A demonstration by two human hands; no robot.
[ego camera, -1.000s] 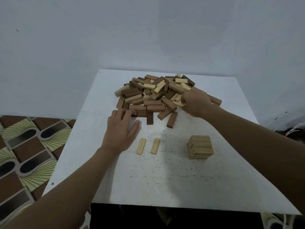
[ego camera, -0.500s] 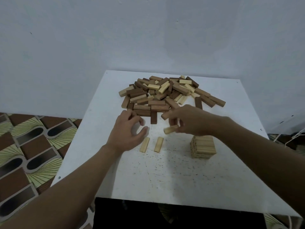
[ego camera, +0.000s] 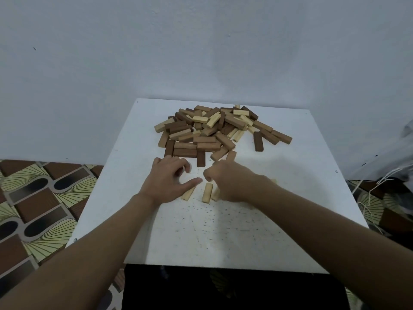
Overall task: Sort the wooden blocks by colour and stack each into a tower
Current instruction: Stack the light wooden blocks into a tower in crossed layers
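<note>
**Fingers (ego camera: 209,173) of the right hand (ego camera: 230,182) set a third block (ego camera: 215,194) by the pale pair**

A second ago that hand was digging in the pile (ego camera: 214,130), and half a second ago it hung in mid-air with a pale block pinched. Now it is down on the worktop (ego camera: 223,231), fingers curled tight over the third block, which lies just right of the middle block (ego camera: 207,192). The grip itself is hidden from where I stand.

The left hand (ego camera: 169,182) has barely shifted. Its fingers are loosely bent, it holds nothing, and its thumb stretches over the far end of the left block (ego camera: 188,193).

The pale tower (ego camera: 273,181) is nearly hidden behind the right forearm, with only a corner showing.

To my eye, three pale blocks side by side make the next layer for that tower. The pile still holds plenty of pale and brown blocks, so the sorting looks early.
</note>
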